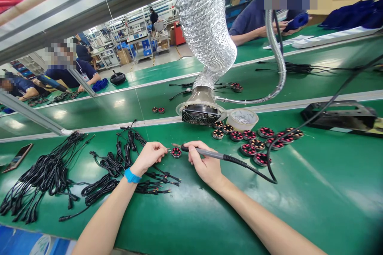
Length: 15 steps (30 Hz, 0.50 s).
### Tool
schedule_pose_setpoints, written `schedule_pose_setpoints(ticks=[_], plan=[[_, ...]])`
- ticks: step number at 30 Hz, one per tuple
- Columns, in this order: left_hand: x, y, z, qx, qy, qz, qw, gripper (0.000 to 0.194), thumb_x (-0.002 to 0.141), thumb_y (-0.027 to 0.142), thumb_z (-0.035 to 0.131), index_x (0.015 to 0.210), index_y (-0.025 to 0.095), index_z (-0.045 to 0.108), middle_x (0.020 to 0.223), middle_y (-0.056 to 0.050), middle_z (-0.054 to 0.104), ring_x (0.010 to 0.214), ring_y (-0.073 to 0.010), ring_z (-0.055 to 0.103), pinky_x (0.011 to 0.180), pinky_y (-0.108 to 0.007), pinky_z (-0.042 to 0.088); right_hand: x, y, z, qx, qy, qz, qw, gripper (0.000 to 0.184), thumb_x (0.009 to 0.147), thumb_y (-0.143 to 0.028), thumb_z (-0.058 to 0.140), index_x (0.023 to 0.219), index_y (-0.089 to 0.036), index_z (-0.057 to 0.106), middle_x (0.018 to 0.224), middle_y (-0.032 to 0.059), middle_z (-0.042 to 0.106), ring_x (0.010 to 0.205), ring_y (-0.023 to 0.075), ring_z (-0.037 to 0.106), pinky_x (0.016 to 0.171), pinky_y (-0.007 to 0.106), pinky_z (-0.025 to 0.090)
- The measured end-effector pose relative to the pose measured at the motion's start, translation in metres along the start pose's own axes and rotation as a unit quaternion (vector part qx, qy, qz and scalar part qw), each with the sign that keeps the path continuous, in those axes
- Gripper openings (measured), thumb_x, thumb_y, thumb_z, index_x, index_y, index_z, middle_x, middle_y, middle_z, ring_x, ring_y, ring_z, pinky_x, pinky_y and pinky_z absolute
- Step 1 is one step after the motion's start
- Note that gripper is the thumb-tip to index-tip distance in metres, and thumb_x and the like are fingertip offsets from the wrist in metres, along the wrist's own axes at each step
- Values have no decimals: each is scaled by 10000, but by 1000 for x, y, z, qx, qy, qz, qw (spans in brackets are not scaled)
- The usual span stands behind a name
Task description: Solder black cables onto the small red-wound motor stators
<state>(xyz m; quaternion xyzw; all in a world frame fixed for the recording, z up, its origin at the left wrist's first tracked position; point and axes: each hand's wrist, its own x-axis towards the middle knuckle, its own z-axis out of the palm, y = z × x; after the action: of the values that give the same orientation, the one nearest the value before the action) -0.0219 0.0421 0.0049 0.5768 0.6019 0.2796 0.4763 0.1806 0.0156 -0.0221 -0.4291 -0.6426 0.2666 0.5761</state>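
Observation:
My right hand (205, 163) grips a soldering iron (209, 153) with a grey handle, its tip pointing left. Just below that tip, a small round motor stator (176, 152) with red windings lies on the green bench. On the stator's left side, my left hand (151, 154) has its fingertips pinched on a cable's thin wire end (168, 150). Whether the wire touches the stator I cannot tell. A blue band is on my left wrist. Black cables (116, 163) with bared ends lie beside and behind my left hand.
More stators (248, 150) cluster at the right, near a tape roll (242, 119). A fume fan (201, 114) hangs ahead on a foil duct (206, 20). A cable bundle (44, 179) and a phone (18, 158) lie left. A black stand (341, 115) sits right. Co-workers sit across the bench.

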Motion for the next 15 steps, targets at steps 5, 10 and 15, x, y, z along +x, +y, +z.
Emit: schedule_pose_setpoints(ticks=[5,10,15], plan=[[0,0,0,-1,-5,1,1000,227,724,352,617,693,127,617,578,11,537,455,-58,446,434,-179,308,1,-1,0,-23,1,-4,1000,234,968,-335,465,917,-207,654,635,5,647,612,163,659,604,277,528],[-1,1,0,-5,-11,2,1000,236,722,362,618,706,126,619,585,15,542,451,-56,441,436,-182,302,2,-1,2,-49,-18,-34,998,196,964,-291,480,962,-212,659,818,31,717,698,161,686,699,279,544],[-1,2,-1,-10,-11,2,1000,232,718,359,618,700,127,618,571,18,541,442,-57,435,439,-189,306,1,11,9,-77,-91,-73,990,330,908,-221,561,1237,-240,571,1043,69,663,898,200,660,838,341,539]])
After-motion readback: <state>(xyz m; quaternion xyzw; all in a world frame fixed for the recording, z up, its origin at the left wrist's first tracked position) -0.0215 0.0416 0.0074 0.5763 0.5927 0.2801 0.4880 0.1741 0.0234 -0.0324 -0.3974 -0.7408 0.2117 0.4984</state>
